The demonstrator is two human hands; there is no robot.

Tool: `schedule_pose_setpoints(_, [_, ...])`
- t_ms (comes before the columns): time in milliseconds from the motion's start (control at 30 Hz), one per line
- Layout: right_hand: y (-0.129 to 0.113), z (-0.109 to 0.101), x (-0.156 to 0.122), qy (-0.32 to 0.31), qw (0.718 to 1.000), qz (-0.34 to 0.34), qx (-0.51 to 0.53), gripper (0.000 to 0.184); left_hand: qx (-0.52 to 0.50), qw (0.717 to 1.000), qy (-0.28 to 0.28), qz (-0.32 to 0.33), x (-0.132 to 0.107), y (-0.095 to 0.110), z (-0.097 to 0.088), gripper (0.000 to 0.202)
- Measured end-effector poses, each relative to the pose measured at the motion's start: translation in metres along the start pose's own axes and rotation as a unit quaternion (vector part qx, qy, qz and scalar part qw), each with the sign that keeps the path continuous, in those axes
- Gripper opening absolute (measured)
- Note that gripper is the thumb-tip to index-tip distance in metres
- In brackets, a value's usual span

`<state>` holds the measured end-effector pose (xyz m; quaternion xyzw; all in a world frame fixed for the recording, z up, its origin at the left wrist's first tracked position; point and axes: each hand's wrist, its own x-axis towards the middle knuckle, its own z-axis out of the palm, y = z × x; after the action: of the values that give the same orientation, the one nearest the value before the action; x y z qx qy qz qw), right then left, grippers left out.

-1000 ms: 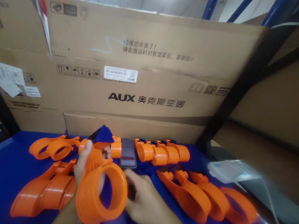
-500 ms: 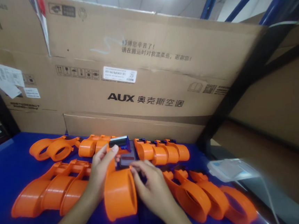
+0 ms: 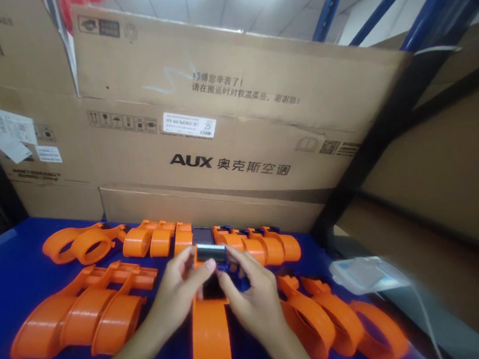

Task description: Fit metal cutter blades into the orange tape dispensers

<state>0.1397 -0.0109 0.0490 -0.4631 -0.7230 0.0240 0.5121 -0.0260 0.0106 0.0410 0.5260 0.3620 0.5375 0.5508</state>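
Observation:
Both hands are closed around one orange tape dispenser (image 3: 210, 338), held over the blue surface in the middle. Its round orange ring hangs down toward me, and its head shows a serrated blade (image 3: 210, 245) above a dark strip. My left hand (image 3: 176, 294) grips the left side of the head, thumb lying on the dark strip. My right hand (image 3: 251, 290) pinches the right side, where a blue part (image 3: 222, 267) shows between the fingers. Part of the head is hidden behind the fingers.
More orange tape dispensers lie in groups: several at front left (image 3: 77, 316), several at back left (image 3: 91, 245), several at back right (image 3: 266, 248) and several at front right (image 3: 344, 321). A dark flat object (image 3: 203, 236) lies behind my hands. A cardboard wall (image 3: 227, 130) closes the back.
The dispenser has turned so its blade faces up and its ring points toward me. My right hand has moved from the ring up to the head, beside my left.

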Motion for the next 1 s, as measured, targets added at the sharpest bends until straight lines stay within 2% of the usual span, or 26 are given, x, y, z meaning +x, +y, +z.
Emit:
schedule_pose_setpoints(233, [0.009, 0.007, -0.004, -0.044, 0.998, -0.052, -0.012, 0.038, -0.001, 1.000, -0.003, -0.030, 0.000, -0.004, 0.003, 0.035])
schedule_pose_setpoints(633, [0.014, 0.007, -0.006, -0.074, 0.993, -0.095, -0.005, 0.042, -0.013, 1.000, 0.014, -0.005, -0.004, -0.008, 0.000, 0.032])
schedule_pose_setpoints(867, [0.018, 0.002, 0.005, -0.147, 0.984, -0.095, -0.029, 0.050, -0.088, 0.993, 0.065, -0.054, 0.005, -0.021, -0.002, 0.037])
schedule_pose_setpoints(1000, [0.018, 0.001, 0.007, -0.143, 0.980, -0.128, -0.057, 0.055, -0.141, 0.982, 0.090, -0.084, 0.004, -0.019, 0.002, 0.039])
